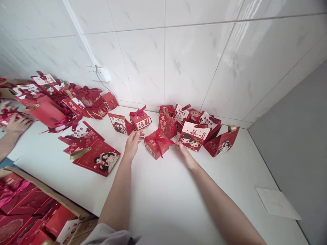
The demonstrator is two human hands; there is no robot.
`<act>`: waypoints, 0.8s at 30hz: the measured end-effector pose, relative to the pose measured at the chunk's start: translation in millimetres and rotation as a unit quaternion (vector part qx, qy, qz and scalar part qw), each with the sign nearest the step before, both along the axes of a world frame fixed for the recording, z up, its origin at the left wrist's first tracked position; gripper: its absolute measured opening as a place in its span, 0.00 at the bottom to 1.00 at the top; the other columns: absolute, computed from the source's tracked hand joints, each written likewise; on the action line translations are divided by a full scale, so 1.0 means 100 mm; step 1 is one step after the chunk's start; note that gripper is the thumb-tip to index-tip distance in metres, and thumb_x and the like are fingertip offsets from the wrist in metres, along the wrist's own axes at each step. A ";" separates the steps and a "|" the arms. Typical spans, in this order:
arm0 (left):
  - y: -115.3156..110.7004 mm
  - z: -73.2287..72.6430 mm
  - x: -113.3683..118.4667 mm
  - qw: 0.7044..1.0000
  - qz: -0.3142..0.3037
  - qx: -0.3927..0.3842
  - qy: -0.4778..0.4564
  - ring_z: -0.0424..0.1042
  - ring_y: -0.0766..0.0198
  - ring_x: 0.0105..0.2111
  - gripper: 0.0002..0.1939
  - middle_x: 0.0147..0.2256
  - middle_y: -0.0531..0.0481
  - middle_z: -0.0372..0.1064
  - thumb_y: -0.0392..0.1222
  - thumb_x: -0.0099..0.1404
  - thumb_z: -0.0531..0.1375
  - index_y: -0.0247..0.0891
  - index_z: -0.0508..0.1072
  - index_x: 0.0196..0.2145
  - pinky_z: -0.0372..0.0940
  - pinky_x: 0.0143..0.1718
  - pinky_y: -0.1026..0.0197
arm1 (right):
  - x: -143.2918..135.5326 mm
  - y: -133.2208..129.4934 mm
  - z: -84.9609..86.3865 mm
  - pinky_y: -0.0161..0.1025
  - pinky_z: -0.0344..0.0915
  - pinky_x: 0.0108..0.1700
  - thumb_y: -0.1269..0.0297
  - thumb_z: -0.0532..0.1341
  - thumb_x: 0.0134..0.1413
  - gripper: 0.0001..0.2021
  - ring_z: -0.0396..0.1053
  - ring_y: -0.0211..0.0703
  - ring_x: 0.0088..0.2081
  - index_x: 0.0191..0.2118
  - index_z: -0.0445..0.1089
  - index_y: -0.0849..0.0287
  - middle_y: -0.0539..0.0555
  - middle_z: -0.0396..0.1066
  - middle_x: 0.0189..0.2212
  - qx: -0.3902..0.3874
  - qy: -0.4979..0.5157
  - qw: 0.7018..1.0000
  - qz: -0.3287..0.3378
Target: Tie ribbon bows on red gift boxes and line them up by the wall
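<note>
A small red gift box (154, 149) tied with a dark red ribbon (158, 136) sits on the white table in front of me. My right hand (185, 153) pinches one end of that ribbon at the box's right side. To the left of the box, my left hand (134, 141) is held with its fingers apart and nothing in them. Just behind my left hand is another red box (140, 120) with a bow on top. Beside it stands a triangular red box (120, 124) with a cartoon couple.
Behind and right are several red gift boxes, one with two cartoon faces (194, 136). Two folded boxes lie left, one with a tan strap (98, 157). A carton (76, 211) of red boxes stands lower left. Another person's hand (19, 123) touches a box at far left.
</note>
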State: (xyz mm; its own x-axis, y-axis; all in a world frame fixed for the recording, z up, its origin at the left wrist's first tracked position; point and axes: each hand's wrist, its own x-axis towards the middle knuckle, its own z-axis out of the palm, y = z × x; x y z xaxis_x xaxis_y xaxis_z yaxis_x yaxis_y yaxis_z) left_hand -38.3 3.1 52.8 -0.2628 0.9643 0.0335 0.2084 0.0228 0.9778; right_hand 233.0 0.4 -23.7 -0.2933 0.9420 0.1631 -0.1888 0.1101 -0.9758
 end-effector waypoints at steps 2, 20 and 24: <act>-0.07 0.13 0.03 0.998 0.017 -0.033 0.045 0.74 0.52 0.44 0.32 0.46 0.38 0.73 0.65 0.65 0.48 0.37 0.71 0.50 0.64 0.47 0.52 | -0.01 -0.01 -0.01 0.50 0.61 0.56 0.39 0.48 0.63 0.23 0.73 0.51 0.45 0.37 0.67 0.53 0.54 0.77 0.35 -0.011 0.014 1.000 0.018; -1.58 0.54 0.46 0.891 -0.278 -0.037 0.356 0.61 0.34 0.56 0.59 0.55 0.31 0.63 0.50 0.40 0.73 0.39 0.54 0.67 0.61 0.51 0.44 | 0.10 -0.07 -0.11 0.45 0.66 0.46 0.41 0.55 0.60 0.21 0.73 0.46 0.36 0.34 0.70 0.56 0.53 0.75 0.29 -0.056 0.050 0.997 -0.014; -2.14 0.71 0.21 0.914 -0.315 -0.014 0.255 0.69 0.43 0.50 0.47 0.52 0.39 0.68 0.50 0.43 0.73 0.46 0.65 0.61 0.64 0.51 0.50 | 0.14 -0.08 -0.17 0.44 0.66 0.47 0.44 0.57 0.60 0.19 0.73 0.45 0.36 0.34 0.71 0.56 0.53 0.75 0.29 -0.065 0.040 0.997 -0.016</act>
State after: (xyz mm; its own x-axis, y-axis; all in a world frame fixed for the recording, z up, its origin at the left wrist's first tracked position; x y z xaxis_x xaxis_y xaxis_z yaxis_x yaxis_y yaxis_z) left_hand -17.1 -210.9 124.2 0.3881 0.9211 -0.0305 0.6177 -0.2353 0.7504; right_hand 247.3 -7.7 -40.7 -0.2528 0.9656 0.0609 -0.2659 -0.0088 -0.9640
